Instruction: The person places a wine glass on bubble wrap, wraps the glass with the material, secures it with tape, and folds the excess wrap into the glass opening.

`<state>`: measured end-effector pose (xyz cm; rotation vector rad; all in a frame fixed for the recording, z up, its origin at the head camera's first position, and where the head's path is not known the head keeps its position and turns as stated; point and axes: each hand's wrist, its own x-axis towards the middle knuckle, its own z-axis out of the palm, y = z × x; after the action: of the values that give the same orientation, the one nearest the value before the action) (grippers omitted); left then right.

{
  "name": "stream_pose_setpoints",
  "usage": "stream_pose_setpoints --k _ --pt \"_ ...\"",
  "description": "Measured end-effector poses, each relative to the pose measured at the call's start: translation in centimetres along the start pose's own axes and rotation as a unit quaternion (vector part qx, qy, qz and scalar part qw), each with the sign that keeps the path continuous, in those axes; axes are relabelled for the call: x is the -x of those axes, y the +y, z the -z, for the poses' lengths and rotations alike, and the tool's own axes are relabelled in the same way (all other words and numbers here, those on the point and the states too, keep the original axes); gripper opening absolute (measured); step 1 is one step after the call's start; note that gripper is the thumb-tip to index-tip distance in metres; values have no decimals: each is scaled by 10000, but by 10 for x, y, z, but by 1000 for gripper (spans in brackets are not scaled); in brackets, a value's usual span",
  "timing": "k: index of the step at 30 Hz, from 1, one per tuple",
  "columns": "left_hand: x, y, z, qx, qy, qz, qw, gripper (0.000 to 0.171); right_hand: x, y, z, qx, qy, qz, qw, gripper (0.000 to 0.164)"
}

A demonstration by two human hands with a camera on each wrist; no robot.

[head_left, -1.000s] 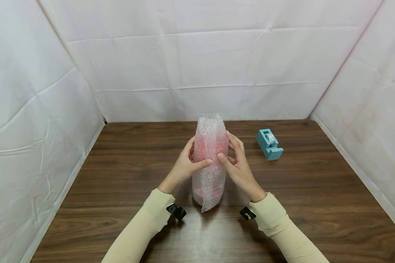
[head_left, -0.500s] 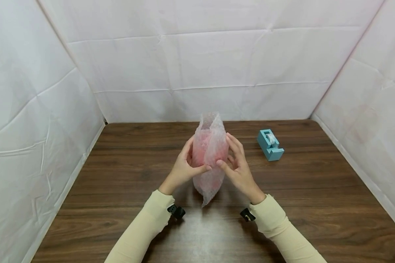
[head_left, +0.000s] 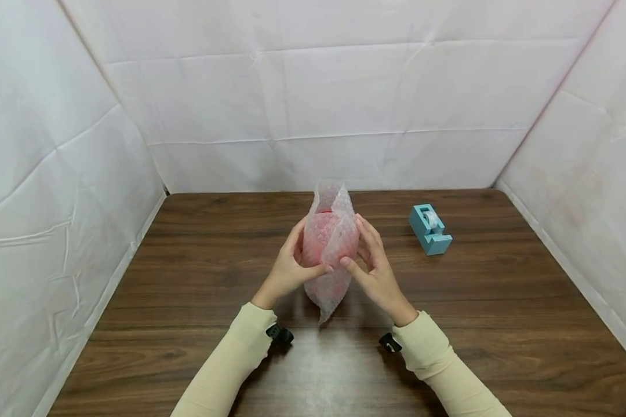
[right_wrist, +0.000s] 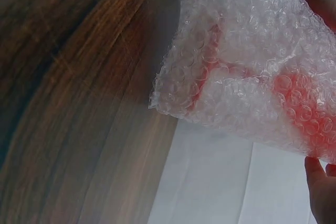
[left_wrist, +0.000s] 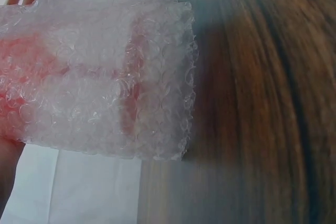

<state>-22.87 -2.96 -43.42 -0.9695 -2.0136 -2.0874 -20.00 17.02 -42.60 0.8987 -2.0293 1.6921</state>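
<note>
A sheet of bubble wrap [head_left: 344,231] is rolled round a red stemmed glass [head_left: 324,212], whose rim shows through the open top. In the left wrist view the glass's thin stem and flat red foot [left_wrist: 130,98] show faintly through the wrap. My left hand [head_left: 287,269] grips the bundle from the left, thumb across the near side. From the right my right hand [head_left: 379,275] holds it, thumb also in front. A pointed corner of the wrap hangs at the bottom. Most fingertips are hidden behind the bundle.
A light-blue tape dispenser [head_left: 430,230] with a roll of clear tape stands to the right on the dark wooden table [head_left: 214,231]. White cloth walls [head_left: 339,104] enclose the table at the back and both sides.
The bundle has tilted, so its open top faces me more and the red rim shows. Both hands keep their hold and have shifted only slightly.
</note>
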Motion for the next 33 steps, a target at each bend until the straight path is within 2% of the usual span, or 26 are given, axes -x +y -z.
stream_pose_setpoints --k 5,9,13,16,19,25,29,33 --pt "0 2 -2 16 111 117 9999 101 1 -4 4 -7 54 -444 9990 80" --pt "-1 4 -4 26 179 53 9998 97 2 -11 15 110 342 -638 9973 77" --pt "-4 5 -7 219 162 -94 9996 98 -1 -19 35 516 762 -821 9924 70" --pt "-5 7 -10 326 106 -101 9994 99 0 -9 60 1013 1048 -1070 9835 63" --pt "-7 8 -15 440 27 -51 9990 99 3 9 90 1640 1343 -1375 9676 55" --pt "-13 9 -28 642 -186 80 9977 94 11 29 143 2904 1860 -2054 9159 46" --pt "-18 7 -39 628 -289 178 9974 93 16 38 164 3426 1723 -2489 8893 44" --pt "-22 6 -49 659 -410 205 9968 93 20 47 173 3627 1343 -3012 8716 50"
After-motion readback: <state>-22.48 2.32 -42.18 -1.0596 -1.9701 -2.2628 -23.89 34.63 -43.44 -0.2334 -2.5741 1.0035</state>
